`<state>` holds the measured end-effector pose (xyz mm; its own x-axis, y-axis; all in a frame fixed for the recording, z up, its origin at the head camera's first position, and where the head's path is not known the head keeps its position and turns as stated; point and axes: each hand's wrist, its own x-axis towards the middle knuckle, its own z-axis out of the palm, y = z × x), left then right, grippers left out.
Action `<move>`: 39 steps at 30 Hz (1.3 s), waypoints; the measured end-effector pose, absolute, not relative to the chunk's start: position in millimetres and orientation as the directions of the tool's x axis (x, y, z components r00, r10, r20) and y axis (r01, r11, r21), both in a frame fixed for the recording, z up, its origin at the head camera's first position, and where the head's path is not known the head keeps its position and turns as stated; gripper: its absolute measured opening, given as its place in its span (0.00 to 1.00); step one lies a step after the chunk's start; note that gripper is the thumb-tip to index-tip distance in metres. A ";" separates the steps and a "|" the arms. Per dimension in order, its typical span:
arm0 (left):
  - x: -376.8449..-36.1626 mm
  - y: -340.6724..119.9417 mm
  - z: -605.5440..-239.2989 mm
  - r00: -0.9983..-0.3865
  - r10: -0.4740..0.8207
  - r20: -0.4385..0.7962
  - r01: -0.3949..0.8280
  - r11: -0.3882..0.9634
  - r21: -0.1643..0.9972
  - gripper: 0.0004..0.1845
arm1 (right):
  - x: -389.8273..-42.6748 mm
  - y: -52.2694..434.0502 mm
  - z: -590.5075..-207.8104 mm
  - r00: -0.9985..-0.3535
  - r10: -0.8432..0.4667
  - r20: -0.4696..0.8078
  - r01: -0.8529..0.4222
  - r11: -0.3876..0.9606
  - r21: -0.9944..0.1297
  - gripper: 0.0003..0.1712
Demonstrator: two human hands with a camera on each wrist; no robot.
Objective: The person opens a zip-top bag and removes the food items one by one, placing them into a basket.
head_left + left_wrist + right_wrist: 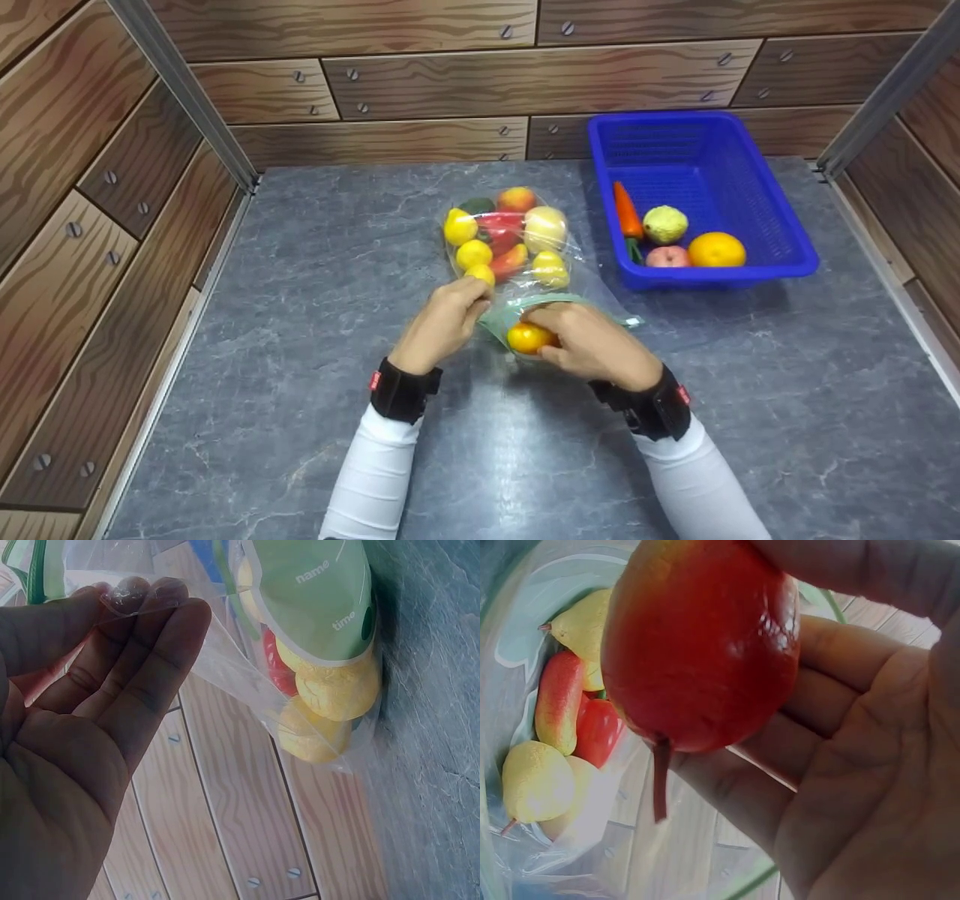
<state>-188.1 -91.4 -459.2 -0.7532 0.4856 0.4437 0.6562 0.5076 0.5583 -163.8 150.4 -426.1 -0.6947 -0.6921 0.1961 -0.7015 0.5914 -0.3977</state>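
Observation:
A clear zip bag [592, 285] with a green band lies on the table, its mouth towards me. Its green label [319, 596] reads "name" and "time". At the left side of the mouth my left hand [441, 321] pinches the bag's clear film between thumb and fingertips. A red and yellow pear [701, 645] with a brown stem is gripped by my right hand [600, 341] at the bag's opening. Inside the bag are several yellow fruits [474, 255], a red pepper [501, 229], a peach-coloured fruit [517, 199] and a dark green piece, partly hidden by glare.
A blue basket [784, 217] stands at the back right. It holds a carrot [627, 211], a pale green fruit [665, 224], a pink fruit [667, 257] and an orange [717, 250]. Wood-patterned walls [420, 82] enclose the grey marbled table [300, 300].

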 end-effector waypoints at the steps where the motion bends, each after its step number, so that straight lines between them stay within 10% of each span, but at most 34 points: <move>1: -188.2 -91.5 -459.3 -0.754 0.485 0.443 0.655 0.507 0.560 0.02 | -163.0 150.6 -425.0 -0.693 -0.694 0.194 -0.703 0.591 -0.396 0.20; 39: -188.8 -91.1 -460.8 -0.755 0.476 0.450 0.654 0.516 0.553 0.03 | -146.9 195.0 -392.1 -0.647 -0.616 0.449 -0.757 0.450 -0.474 0.24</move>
